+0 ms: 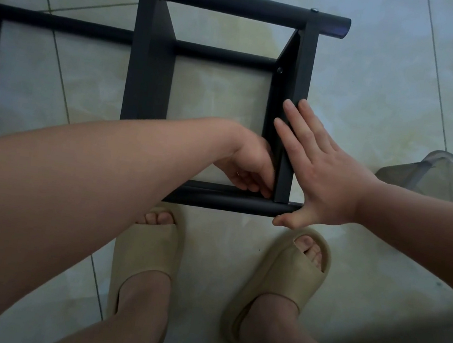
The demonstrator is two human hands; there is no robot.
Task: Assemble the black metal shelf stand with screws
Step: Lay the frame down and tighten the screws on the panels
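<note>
The black metal shelf stand (152, 55) lies on the tiled floor in front of my feet, its tubes and flat crossbars joined. Screw heads show on the far tube (315, 10) and on the inner face of the right crossbar (280, 70). My right hand (320, 175) lies flat with straight fingers against the outer side of the right crossbar (305, 66), thumb down by the end of the near tube (215, 200). My left hand (249, 165) reaches inside the frame, fingers curled at the inner corner where the crossbar meets the near tube. What its fingertips pinch is hidden.
My feet in beige slippers (147, 259) (280, 279) stand just before the near tube. A clear plastic container (438, 176) sits on the floor at the right. Pale floor tiles (389, 86) surround the frame.
</note>
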